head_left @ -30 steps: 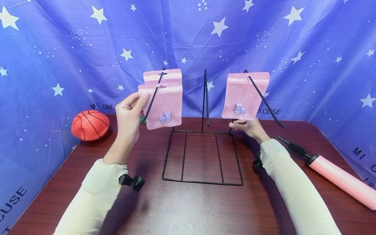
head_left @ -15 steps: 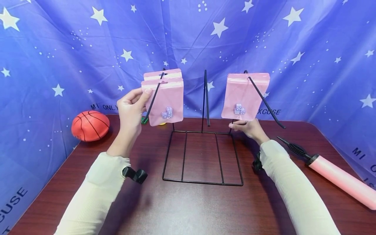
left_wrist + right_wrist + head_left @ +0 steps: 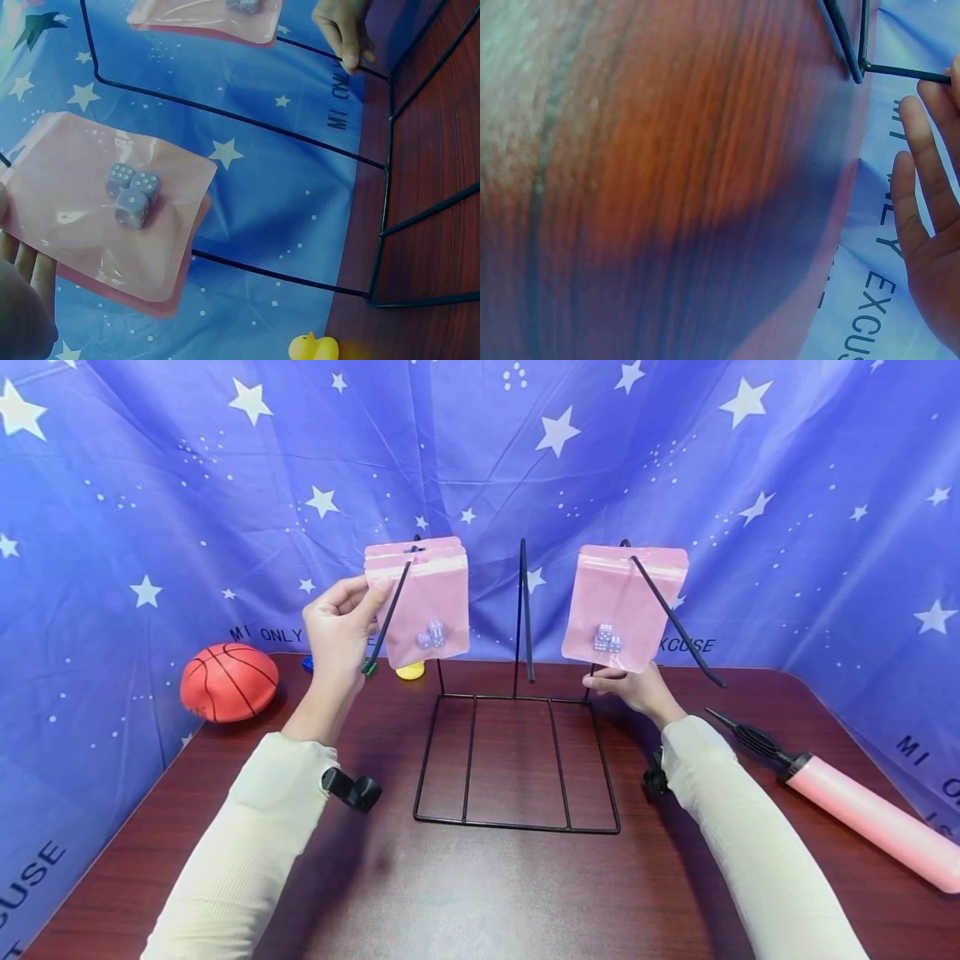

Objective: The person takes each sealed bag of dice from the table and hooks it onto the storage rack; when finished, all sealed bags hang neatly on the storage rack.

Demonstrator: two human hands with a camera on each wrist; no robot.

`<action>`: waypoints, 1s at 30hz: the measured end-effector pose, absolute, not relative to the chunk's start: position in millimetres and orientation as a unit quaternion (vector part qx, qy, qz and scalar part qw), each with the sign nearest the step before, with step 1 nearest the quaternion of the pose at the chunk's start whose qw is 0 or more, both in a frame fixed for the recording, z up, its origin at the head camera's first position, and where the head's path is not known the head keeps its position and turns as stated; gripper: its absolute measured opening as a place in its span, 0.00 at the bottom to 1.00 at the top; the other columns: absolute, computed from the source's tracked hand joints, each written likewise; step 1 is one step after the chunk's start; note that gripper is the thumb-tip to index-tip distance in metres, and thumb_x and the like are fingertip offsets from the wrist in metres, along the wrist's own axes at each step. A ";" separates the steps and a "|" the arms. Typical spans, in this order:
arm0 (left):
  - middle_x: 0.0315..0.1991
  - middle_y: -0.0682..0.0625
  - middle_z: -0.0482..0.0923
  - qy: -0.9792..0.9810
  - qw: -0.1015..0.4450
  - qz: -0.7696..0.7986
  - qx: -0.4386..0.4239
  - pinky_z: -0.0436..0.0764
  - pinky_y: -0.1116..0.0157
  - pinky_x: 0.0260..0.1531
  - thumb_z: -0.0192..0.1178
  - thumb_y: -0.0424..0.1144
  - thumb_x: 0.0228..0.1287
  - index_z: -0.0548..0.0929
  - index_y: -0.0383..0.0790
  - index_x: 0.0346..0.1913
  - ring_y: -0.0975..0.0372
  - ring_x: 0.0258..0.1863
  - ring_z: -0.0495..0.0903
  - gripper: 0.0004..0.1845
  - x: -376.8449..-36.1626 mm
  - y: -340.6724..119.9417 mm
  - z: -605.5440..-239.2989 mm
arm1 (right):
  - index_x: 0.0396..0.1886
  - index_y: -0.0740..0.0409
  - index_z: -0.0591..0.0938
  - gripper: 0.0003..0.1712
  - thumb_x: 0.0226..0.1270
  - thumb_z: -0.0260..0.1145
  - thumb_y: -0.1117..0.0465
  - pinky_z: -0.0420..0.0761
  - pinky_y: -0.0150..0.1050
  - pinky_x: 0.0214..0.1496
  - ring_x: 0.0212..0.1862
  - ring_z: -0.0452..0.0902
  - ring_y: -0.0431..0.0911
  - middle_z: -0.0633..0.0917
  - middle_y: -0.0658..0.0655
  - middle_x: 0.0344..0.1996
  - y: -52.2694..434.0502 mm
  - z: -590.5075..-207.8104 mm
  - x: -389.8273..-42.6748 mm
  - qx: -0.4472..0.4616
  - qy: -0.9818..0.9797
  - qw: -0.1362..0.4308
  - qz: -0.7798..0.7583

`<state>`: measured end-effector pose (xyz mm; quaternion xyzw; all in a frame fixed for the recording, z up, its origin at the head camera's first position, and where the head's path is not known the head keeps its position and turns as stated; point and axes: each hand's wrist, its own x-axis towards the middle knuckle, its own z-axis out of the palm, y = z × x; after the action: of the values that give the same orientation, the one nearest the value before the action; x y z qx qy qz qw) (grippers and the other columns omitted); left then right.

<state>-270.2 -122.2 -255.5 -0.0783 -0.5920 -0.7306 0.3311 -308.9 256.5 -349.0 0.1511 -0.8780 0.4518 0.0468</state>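
My left hand (image 3: 337, 625) pinches the left edge of a pink zip pouch (image 3: 431, 602) that hangs on the left prong of a black wire display rack (image 3: 517, 827). Three pale purple dice (image 3: 133, 193) show through its clear front. Close behind it on the same prong is a second pink pouch (image 3: 120, 291), mostly covered. On the right prong hangs another pink pouch (image 3: 622, 597) with dice in it. Below that pouch, my right hand (image 3: 633, 687) grips the rack's right upright between thumb and index finger; in the right wrist view its other fingers (image 3: 922, 161) stick out.
A red toy basketball (image 3: 228, 683) sits at the table's left. Behind the rack is a yellow rubber duck (image 3: 313, 348). A pink hand pump (image 3: 870, 818) lies at the right. The blue starry curtain (image 3: 480, 443) hangs behind the table (image 3: 495, 893). The rack's middle prong (image 3: 528, 627) holds nothing.
My left hand has slid the front pouch back along the left prong, up against the pouch behind it. The yellow duck has come into sight below. My right hand stays on the upright.
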 end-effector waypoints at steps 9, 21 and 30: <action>0.20 0.58 0.84 -0.598 0.341 -0.721 -0.081 0.82 0.73 0.21 0.73 0.29 0.60 0.90 0.33 0.37 0.70 0.19 0.82 0.03 -279.0 -119.6 -252.3 | 0.45 0.73 0.87 0.17 0.65 0.75 0.62 0.76 0.24 0.40 0.36 0.90 0.54 0.89 0.67 0.36 265.7 -365.7 -322.2 0.135 -0.883 0.052 0.446; 0.19 0.61 0.83 -0.616 0.355 -0.701 -0.055 0.82 0.74 0.24 0.72 0.30 0.61 0.88 0.24 0.39 0.71 0.17 0.80 0.09 -283.0 -118.6 -248.3 | 0.46 0.62 0.91 0.23 0.65 0.74 0.46 0.74 0.32 0.44 0.45 0.87 0.50 0.91 0.58 0.32 270.9 -374.5 -329.2 0.074 -0.909 0.024 0.410; 0.17 0.63 0.80 -0.629 0.377 -0.680 -0.022 0.77 0.75 0.24 0.75 0.33 0.58 0.89 0.27 0.40 0.71 0.17 0.75 0.12 -288.0 -120.1 -248.0 | 0.44 0.62 0.91 0.21 0.64 0.76 0.48 0.73 0.51 0.65 0.45 0.88 0.56 0.91 0.59 0.31 271.6 -375.5 -330.4 0.088 -0.911 0.035 0.400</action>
<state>-288.0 -120.1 -248.0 -0.0219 -0.6288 -0.6798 0.3769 -330.4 271.6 -375.5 0.0880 -0.9115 0.4002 0.0355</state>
